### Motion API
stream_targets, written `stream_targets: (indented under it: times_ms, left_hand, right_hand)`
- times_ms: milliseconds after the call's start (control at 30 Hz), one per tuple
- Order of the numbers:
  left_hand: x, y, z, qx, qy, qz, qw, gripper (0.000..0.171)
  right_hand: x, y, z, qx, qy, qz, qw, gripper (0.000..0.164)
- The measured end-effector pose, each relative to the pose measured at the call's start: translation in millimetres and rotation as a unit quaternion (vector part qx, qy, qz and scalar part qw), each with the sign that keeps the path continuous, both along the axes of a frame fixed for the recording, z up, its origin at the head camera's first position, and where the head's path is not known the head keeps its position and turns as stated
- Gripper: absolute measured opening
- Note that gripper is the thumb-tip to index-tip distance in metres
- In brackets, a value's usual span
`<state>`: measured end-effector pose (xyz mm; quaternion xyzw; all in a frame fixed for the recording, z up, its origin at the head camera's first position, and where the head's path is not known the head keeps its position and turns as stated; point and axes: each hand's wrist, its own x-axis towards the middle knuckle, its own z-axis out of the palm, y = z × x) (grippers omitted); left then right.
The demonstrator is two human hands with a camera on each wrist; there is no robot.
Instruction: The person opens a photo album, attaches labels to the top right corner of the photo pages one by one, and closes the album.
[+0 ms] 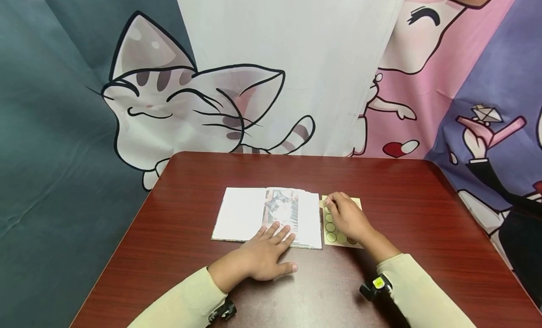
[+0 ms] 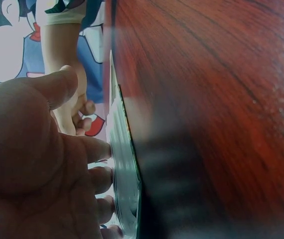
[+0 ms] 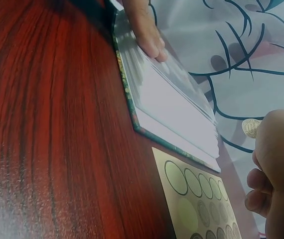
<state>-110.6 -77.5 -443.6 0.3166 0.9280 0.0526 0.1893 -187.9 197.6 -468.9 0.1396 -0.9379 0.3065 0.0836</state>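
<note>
A pale sleeve (image 1: 182, 297) leads to the left grip (image 1: 267, 255), spread on the book (image 1: 238, 214); if it lifts, pages (image 3: 169, 105) might flip. Right of the book, the right grip (image 1: 349, 218) pinches a round sticker (image 3: 250, 128) that a weak pinch could drop.

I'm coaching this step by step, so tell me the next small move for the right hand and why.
Probably move the round sticker left, over the open book. The right hand pinches it clear of the yellowish sheet, which lies just beside the book, and the left hand rests on the pages, seemingly steadying them.
</note>
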Motion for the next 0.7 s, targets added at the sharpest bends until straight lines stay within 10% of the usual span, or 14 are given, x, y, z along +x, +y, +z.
stream_targets:
  times_ms: [700]
  left_hand:
    - [-0.3,-0.7,-1.3,0.008,-0.002,0.000,1.0000,0.082]
  right_hand:
    - [-15.1,-10.9,-6.7,-0.007,-0.028,0.004,1.000,0.023]
